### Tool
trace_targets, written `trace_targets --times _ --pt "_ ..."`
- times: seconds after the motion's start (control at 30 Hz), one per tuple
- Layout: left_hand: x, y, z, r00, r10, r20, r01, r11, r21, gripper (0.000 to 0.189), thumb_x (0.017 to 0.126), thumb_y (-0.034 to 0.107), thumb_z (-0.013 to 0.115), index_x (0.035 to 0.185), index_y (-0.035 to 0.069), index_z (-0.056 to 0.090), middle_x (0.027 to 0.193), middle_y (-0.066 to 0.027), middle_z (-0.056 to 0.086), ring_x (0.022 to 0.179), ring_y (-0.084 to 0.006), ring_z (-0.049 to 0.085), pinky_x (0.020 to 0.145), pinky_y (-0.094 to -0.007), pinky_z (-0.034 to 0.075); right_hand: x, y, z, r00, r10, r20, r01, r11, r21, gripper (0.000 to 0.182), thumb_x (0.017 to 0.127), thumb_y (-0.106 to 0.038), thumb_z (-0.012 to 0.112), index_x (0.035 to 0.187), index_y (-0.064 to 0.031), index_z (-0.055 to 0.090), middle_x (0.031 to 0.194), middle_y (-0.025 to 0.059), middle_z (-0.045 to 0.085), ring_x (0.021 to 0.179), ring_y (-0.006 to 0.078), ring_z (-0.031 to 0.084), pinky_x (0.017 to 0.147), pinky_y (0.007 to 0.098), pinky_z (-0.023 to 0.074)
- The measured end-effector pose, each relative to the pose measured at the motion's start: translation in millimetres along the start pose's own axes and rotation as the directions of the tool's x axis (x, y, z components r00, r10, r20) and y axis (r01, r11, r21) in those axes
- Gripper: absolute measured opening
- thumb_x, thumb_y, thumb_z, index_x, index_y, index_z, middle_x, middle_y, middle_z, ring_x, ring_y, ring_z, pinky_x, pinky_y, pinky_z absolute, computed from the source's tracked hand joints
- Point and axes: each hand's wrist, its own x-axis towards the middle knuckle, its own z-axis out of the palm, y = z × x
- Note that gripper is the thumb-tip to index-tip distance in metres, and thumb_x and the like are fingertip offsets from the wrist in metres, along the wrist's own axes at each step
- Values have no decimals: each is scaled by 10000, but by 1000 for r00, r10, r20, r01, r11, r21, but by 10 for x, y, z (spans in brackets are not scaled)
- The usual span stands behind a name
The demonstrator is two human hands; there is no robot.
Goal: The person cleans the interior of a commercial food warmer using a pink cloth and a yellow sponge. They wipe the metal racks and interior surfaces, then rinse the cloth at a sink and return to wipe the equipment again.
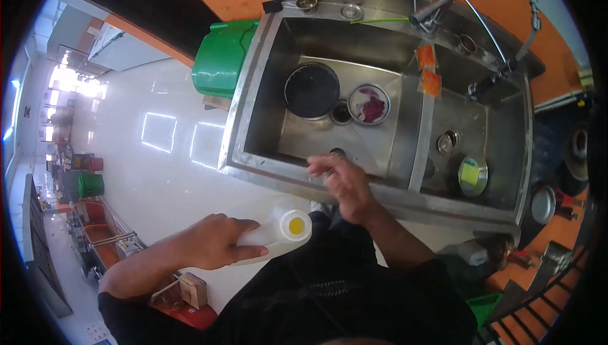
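My left hand (pixel 213 243) is closed around the handle or neck of a translucent white plastic jug (pixel 260 236). The jug's round white mouth (pixel 306 227) faces up and shows yellow inside. Over the front rim of a stainless steel double sink (pixel 280 167) hovers my right hand (pixel 349 188), slightly blurred, fingers bent and apart, with nothing visible in it. In the left basin lie a round black pan (pixel 312 91) and a metal bowl (pixel 368 104) of whitish and purple contents. The right basin holds a shallow metal dish (pixel 479 174) with a yellow-green sponge (pixel 470 174).
Two orange packets (pixel 431 83) lie on the sink divider. A spring-hose faucet (pixel 494 79) overhangs the right basin; strainers (pixel 352 11) sit on the back ledge. A green bin (pixel 221 60) stands left of the sink. Pans (pixel 543 205) lie at the right.
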Motion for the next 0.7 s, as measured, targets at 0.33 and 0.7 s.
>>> trace_targets --times 0.33,0.7 --pt "421 819 -985 929 -320 183 338 938 -74 520 872 478 459 1023 -7 571 606 -89 574 603 -207 585 657 -335 455 990 776 -769 956 257 -140 -240 963 123 248 889 -196 480 1081 -49 534 855 45 582 740 94 533 671 236 439" --pt "989 1350 -1569 961 -274 21 275 959 -64 463 883 444 461 995 3 541 643 -106 567 575 -173 588 568 -314 470 1247 1243 -1418 897 345 -279 -238 904 354 243 908 -211 445 1078 -61 532 846 39 583 701 76 524 575 195 397"
